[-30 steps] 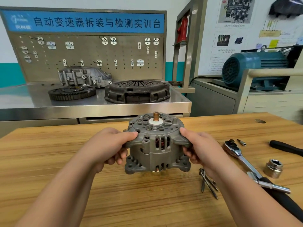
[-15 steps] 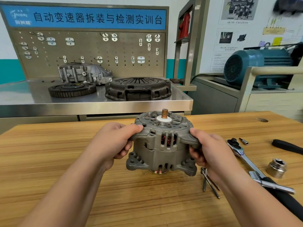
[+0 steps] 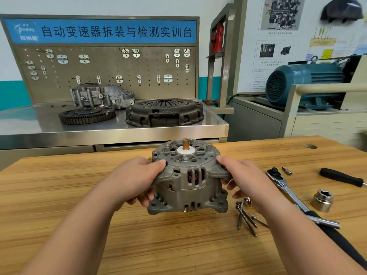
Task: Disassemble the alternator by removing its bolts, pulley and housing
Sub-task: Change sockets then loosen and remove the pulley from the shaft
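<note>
Fingers (image 3: 161,162) of both your hands clasp the alternator (image 3: 188,181) at its upper housing. Your left hand (image 3: 137,179) grips the left flank with the thumb on the top rim and the other fingers curled beneath. Your right hand (image 3: 244,181) mirrors it on the right, thumb on the rim. The alternator stands shaft end up at the middle of the wooden bench (image 3: 79,195). Its copper-coloured shaft (image 3: 186,144) rises from a white collar, copper windings show through the side slots, and a dark seam runs between the upper and lower housing halves. Whether its lugs rest on the wood or hang just above it, you cannot tell.

Just beside your right wrist lie several long bolts (image 3: 246,219), loosely crossed. Farther right are a ratchet (image 3: 286,187), a chrome socket (image 3: 321,200) standing on end, a small bit (image 3: 287,170) and a black-handled tool (image 3: 341,177). Behind, a steel bench (image 3: 178,130) carries a clutch cover (image 3: 164,113), a toothed flywheel (image 3: 87,115) and a grey casting (image 3: 101,96) before a pegboard.
</note>
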